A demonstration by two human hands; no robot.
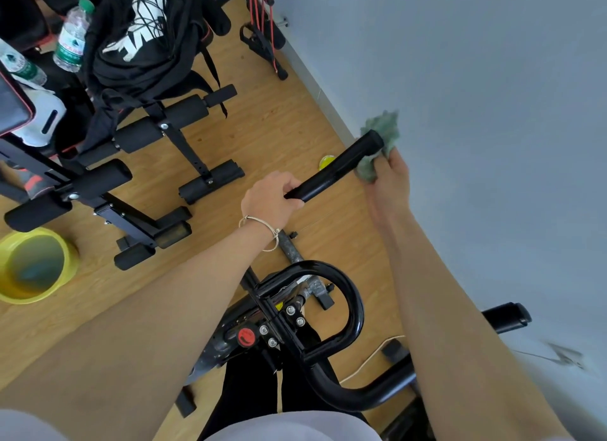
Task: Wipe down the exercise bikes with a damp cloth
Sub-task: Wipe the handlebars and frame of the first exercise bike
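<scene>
A black exercise bike's looped handlebar [345, 296] sits below me, with a red knob [245, 337] on its stem. My left hand [271, 199] grips the near end of a black handlebar grip [338, 166] that points up and right. My right hand [389, 178] holds a crumpled green cloth [382, 135] bunched around the far tip of that grip, close to the grey wall. A second black grip [505, 315] sticks out at the right, partly hidden behind my right forearm.
A yellow basin [31, 266] with water stands on the wooden floor at the left. A black weight bench [138, 151] with foam rollers carries a black bag [144, 43] and two water bottles [72, 36]. A small yellow object [326, 161] lies by the skirting.
</scene>
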